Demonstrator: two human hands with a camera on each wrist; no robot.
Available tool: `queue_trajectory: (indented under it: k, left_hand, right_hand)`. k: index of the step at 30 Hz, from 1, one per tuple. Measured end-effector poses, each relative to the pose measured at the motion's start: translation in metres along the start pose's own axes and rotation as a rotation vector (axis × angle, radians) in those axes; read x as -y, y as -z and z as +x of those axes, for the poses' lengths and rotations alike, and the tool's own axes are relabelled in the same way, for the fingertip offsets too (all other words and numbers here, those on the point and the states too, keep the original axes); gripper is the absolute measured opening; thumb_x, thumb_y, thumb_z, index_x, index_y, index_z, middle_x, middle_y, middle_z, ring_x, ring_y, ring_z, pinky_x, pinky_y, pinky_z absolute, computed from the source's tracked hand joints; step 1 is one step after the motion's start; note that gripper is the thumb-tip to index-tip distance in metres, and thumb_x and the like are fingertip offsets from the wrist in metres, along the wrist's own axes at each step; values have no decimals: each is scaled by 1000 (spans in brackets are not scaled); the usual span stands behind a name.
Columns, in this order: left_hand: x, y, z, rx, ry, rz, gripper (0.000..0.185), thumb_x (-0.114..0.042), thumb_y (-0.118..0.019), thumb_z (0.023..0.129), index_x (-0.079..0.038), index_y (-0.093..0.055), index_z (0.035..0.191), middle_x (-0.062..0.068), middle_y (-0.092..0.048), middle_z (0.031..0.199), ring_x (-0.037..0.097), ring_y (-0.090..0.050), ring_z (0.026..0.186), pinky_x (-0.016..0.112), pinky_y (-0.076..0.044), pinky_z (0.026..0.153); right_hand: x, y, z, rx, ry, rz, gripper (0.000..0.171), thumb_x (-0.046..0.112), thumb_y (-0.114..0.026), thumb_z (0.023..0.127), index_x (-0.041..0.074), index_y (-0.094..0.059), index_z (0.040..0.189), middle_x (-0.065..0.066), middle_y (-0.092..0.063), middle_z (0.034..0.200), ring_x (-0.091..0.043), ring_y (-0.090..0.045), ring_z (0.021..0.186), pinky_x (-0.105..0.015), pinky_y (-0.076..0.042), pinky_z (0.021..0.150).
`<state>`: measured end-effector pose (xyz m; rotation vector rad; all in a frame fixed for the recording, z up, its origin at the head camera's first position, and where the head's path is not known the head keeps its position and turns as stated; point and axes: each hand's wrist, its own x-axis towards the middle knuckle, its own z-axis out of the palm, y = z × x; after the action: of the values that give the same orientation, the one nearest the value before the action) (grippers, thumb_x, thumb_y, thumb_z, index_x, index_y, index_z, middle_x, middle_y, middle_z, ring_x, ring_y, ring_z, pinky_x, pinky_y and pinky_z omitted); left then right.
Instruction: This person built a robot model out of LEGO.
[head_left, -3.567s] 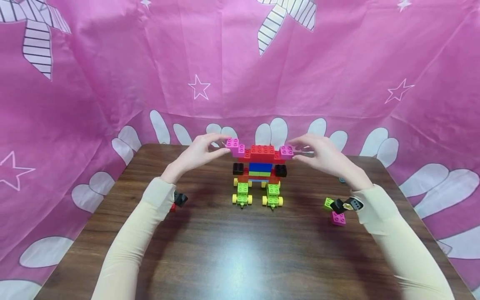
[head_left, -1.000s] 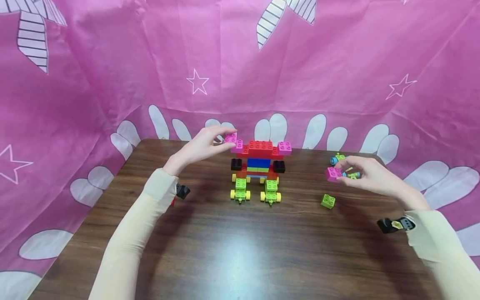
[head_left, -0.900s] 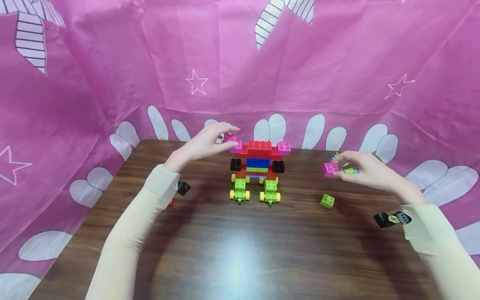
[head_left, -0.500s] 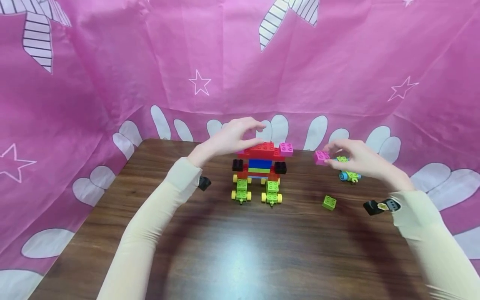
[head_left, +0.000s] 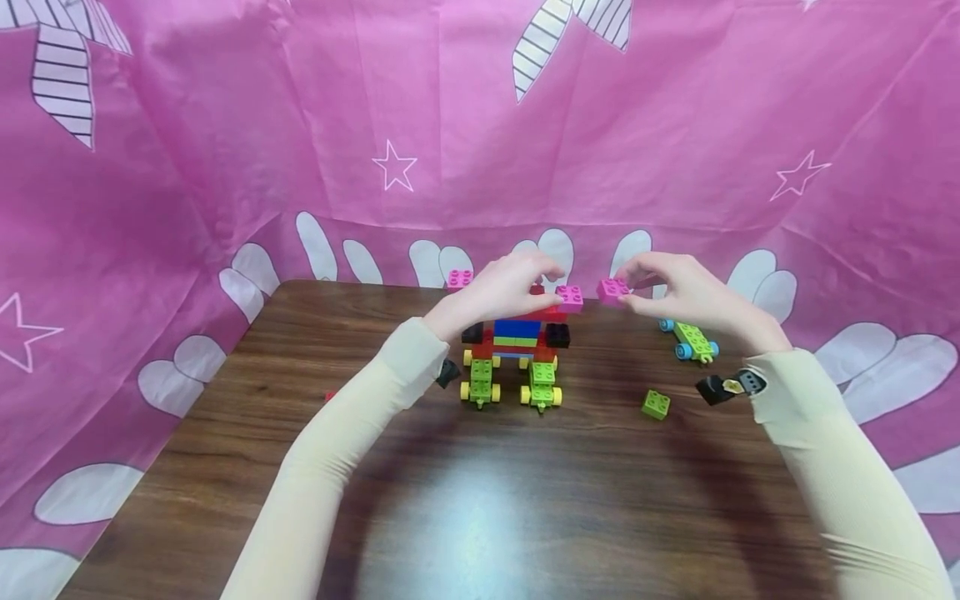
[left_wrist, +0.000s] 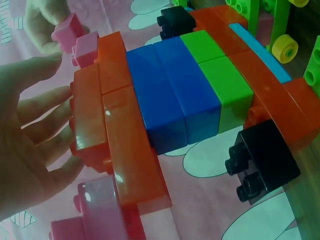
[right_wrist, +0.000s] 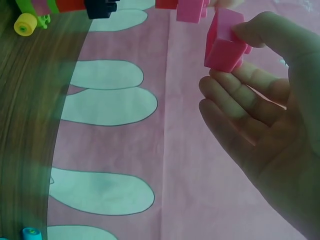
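Observation:
My right hand pinches a pink brick between thumb and fingertips, in the air just right of a built brick figure. The figure stands upright on yellow-wheeled green bases, with blue bricks in its middle and red ones above. My left hand reaches across its top, fingers loosely spread beside the upper red brick. Its thumb is close to the pink brick at the figure's right end; contact is unclear. Another pink brick tops the left end, partly behind the hand.
On the wooden table, a loose green brick lies to the right. Behind it is a green base with blue wheels. A small red piece shows near my left forearm. Pink patterned cloth hangs around the table.
My right hand took up the loose pink brick on the right and has carried it left towards the figure. My left hand left the figure's left pink bricks and moved right across its top.

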<state>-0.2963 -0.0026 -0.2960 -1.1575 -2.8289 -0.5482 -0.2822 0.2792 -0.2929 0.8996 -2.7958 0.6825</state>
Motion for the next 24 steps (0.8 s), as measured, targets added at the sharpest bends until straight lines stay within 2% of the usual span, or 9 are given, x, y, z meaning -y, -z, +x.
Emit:
queue_trajectory:
  k: [6, 12, 16, 21, 24]
  left_hand:
    - [0, -1, 3, 21, 37, -23, 44, -36, -65, 95, -15, -62, 134, 2, -65, 134, 16, -63, 118, 31, -57, 92]
    - [-1, -3, 8, 29, 22, -28, 39, -38, -65, 95, -16, -67, 127, 0, -71, 123, 13, -66, 108, 31, -58, 87]
    - [-1, -5, 11, 20, 5, -36, 30, -37, -66, 95, -18, -71, 117, -2, -74, 112, 12, -66, 101, 28, -59, 79]
    - [1, -6, 12, 16, 14, -47, 26, -35, -66, 95, -19, -73, 114, -3, -75, 110, 10, -67, 102, 28, -59, 80]
    - [1, -6, 13, 17, 20, -47, 26, -35, -66, 95, -20, -74, 114, -3, -76, 110, 10, -67, 102, 29, -59, 81]
  right_hand:
    - [5, -3, 8, -7, -20, 20, 22, 16, -76, 85, 16, -67, 106, 0, -70, 103, -22, -68, 102, -11, -51, 80]
    - [6, -9, 16, 0, 27, 23, 25, 15, -74, 86, 9, -66, 109, -7, -69, 109, -28, -69, 106, -22, -59, 79]
    - [6, -11, 18, -7, 53, 3, 28, 15, -75, 85, 7, -66, 110, -8, -70, 108, -28, -69, 104, -24, -59, 76]
    - [5, -14, 20, -12, 76, -6, 30, 15, -76, 85, 7, -66, 111, -9, -70, 108, -27, -68, 103, -34, -62, 74]
    - [4, -16, 20, -13, 98, -23, 32, 16, -77, 84, 8, -67, 114, -8, -71, 109, -25, -68, 102, -32, -62, 73]
